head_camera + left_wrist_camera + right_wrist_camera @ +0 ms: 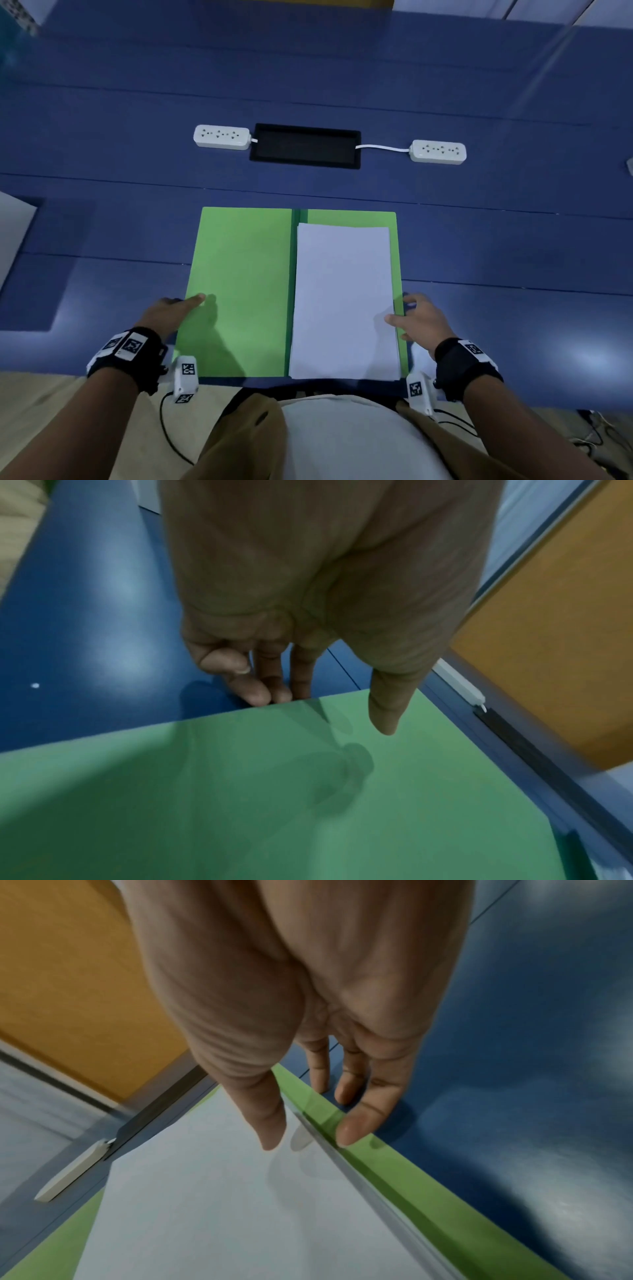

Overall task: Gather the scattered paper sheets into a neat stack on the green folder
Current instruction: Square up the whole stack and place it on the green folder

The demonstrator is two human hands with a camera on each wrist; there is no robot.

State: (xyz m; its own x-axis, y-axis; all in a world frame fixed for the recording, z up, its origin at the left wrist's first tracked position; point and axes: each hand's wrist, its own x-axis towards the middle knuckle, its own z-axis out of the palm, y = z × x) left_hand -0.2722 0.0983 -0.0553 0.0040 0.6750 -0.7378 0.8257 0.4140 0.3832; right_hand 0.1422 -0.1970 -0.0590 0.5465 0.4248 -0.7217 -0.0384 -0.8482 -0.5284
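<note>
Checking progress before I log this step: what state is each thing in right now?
green folder: open flat on the blue table.
paper stack: squared up on the folder's right half.
left hand: fingers at the folder's left edge, thumb over it, gripping nothing.
right hand: fingers relaxed at the folder's right edge, thumb over the stack.
power strips: nothing plugged into their sockets.

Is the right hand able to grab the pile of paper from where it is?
Probably yes. The right hand is at the right edge of the paper stack on the green folder, thumb over the top sheet, and nothing lies between them.
</note>
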